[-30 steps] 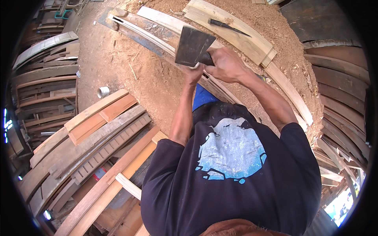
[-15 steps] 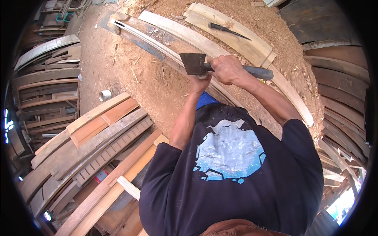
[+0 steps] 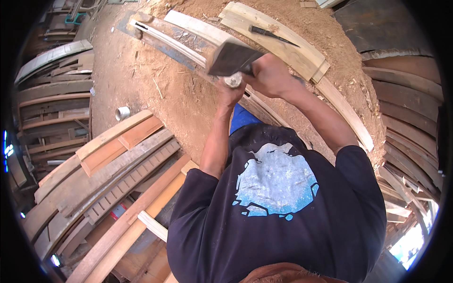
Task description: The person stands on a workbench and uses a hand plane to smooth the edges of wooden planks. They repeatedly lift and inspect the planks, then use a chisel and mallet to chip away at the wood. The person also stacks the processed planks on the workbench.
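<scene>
My right hand [image 3: 271,78] grips a hatchet [image 3: 232,58] near its broad dark head. The handle runs off to the right, partly hidden behind the hand and blurred. Just below the hatchet head, my left hand [image 3: 230,94] is closed around an upright tool, probably a chisel, whose round, pale, battered handle end [image 3: 233,80] faces up. Its lower part is hidden. Under both hands lies a long pale grooved wooden piece [image 3: 174,42], with a dark slot near its far end and another dark slot just right of the left hand.
Beyond it lie a pale plank [image 3: 200,27] and a wide board [image 3: 264,35] bearing a dark pointed tool [image 3: 273,36]. Sawdust and shavings cover the ground. Stacked timber [image 3: 118,146] stands at the left, with a white cup-like container [image 3: 122,113] nearby. More boards [image 3: 410,104] are piled at the right.
The hatchet head has lifted toward the camera and tilted, uncovering the round handle end in my left hand. My right hand has shifted slightly left and is blurred.
</scene>
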### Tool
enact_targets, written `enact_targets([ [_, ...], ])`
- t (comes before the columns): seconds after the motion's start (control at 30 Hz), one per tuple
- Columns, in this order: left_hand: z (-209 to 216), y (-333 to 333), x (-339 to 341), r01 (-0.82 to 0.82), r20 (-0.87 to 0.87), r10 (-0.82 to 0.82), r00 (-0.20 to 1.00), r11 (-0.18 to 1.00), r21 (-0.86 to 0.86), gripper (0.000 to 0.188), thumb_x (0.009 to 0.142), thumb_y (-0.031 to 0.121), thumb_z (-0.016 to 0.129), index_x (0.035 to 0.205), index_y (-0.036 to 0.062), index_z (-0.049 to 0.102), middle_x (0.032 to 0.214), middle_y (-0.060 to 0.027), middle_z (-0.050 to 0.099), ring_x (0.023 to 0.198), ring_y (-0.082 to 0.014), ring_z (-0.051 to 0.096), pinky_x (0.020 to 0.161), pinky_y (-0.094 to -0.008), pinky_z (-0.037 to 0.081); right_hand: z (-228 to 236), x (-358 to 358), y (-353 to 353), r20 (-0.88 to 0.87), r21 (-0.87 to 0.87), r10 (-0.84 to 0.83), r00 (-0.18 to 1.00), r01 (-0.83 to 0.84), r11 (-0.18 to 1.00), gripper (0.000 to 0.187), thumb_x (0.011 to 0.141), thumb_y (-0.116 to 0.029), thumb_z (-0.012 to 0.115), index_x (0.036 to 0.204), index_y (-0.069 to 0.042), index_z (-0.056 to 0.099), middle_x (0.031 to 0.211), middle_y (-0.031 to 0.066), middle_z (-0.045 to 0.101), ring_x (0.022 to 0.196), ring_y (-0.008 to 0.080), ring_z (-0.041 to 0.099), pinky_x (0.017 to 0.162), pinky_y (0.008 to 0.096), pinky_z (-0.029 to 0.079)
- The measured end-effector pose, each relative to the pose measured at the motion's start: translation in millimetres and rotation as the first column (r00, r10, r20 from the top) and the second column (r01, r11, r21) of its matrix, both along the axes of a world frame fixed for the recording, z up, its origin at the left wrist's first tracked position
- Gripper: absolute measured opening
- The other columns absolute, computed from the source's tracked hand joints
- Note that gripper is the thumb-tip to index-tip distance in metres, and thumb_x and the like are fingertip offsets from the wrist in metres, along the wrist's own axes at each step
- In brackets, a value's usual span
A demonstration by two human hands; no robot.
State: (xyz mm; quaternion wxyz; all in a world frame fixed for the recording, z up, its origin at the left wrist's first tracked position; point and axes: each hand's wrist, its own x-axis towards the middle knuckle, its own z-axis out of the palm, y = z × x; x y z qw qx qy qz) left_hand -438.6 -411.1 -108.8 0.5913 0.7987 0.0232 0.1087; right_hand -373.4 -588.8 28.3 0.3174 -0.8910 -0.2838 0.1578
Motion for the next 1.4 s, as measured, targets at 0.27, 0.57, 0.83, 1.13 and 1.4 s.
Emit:
enact_targets([
  [0.27, -94, 14, -9, -0.084, 0.063, 0.082, 0.995, 0.996, 0.028, 0.043, 0.077, 0.009, 0.079, 0.117, 0.0022, 0.061, 0.112, -0.0101, 0.064, 0.1, -0.023, 0.063, 0.087, -0.0384, 0.052, 4, -10, 1, 0.012, 0.095, 0.029, 1.0, -0.03, 0.995, 0.024, 0.078, -0.023, 0.068, 0.098, -0.008, 0.067, 0.077, 0.0214, 0.068, 0.079, 0.0411, 0.068, 0.072, 0.0508, 0.053],
  [0.57, -3, 0, 10, -0.09, -0.034, 0.086, 0.996, 0.988, -0.122, 0.024, 0.088, 0.013, 0.076, 0.106, -0.0013, 0.07, 0.097, -0.0051, 0.074, 0.086, -0.0117, 0.068, 0.077, -0.0287, 0.055, 39, 5, -6, 0.091, 0.454, -0.147, 0.985, 0.09, 0.886, 0.021, 0.075, -0.02, 0.072, 0.071, 0.0, 0.065, 0.072, 0.0223, 0.065, 0.073, 0.0411, 0.066, 0.066, 0.048, 0.053],
  [0.83, -49, -8, -6, -0.142, 0.069, 0.137, 0.988, 0.987, 0.078, 0.033, 0.079, 0.005, 0.074, 0.111, 0.0012, 0.065, 0.1, -0.0057, 0.066, 0.093, -0.0192, 0.064, 0.083, -0.0334, 0.053, -39, 5, 2, 0.046, -0.167, 0.059, 0.997, -0.05, 0.985, 0.031, 0.083, -0.028, 0.07, 0.105, -0.007, 0.067, 0.081, 0.0215, 0.069, 0.084, 0.0415, 0.069, 0.075, 0.0507, 0.054],
  [1.13, -15, -2, -1, -0.117, -0.129, 0.086, 0.988, 0.961, -0.253, 0.024, 0.085, 0.007, 0.071, 0.108, -0.0012, 0.068, 0.102, -0.0105, 0.071, 0.091, -0.0202, 0.067, 0.08, -0.0336, 0.055, 34, -5, -11, -0.003, 0.154, -0.077, 0.997, 0.077, 0.985, 0.028, 0.08, -0.025, 0.071, 0.099, -0.005, 0.068, 0.077, 0.0207, 0.068, 0.079, 0.0411, 0.068, 0.071, 0.0496, 0.054],
  [1.4, -62, -17, -31, -0.079, -0.023, 0.077, 0.997, 0.992, -0.095, 0.031, 0.081, 0.006, 0.074, 0.11, 0.001, 0.066, 0.102, -0.0103, 0.07, 0.095, -0.0201, 0.066, 0.083, -0.0361, 0.054, -42, -15, -8, -0.019, -0.143, 0.031, 0.999, -0.034, 0.989, 0.034, 0.078, -0.027, 0.071, 0.101, -0.003, 0.068, 0.079, 0.023, 0.068, 0.084, 0.0389, 0.07, 0.075, 0.0494, 0.054],
])
